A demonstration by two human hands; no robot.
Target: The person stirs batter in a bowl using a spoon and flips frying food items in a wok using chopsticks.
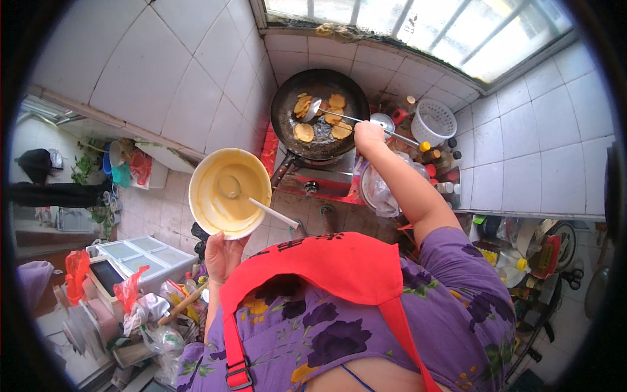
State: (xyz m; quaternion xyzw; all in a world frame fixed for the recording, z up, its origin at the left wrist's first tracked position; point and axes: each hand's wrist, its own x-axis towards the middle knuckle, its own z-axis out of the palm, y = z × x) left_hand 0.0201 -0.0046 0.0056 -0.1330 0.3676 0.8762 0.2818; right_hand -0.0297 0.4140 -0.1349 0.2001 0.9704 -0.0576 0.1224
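Note:
My left hand (pixel 225 256) holds a white bowl (pixel 198 208) by its near rim, left of the stove. Pale yellow batter (pixel 248 180) fills its bottom, and a white-handled ladle (pixel 268 210) rests in it. My right hand (pixel 369 135) is closed around the long metal handle of a spatula (pixel 312 109). The spatula's blade lies in a dark wok (pixel 290 78), against a stack of browned pancakes (pixel 302 105) at the left. More small round pancakes (pixel 333 116) lie at the right of the wok, and a single one (pixel 304 132) sits nearer me. Some oil shines in the bottom.
The wok stands on a gas stove (pixel 313 177), its wooden handle (pixel 282 171) pointing towards me. At the right are a white plastic basket (pixel 434 119), several bottles (pixel 445 164) and a pot (pixel 368 188) with a plastic bag. Tiled walls and a barred window (pixel 421 29) border the stove.

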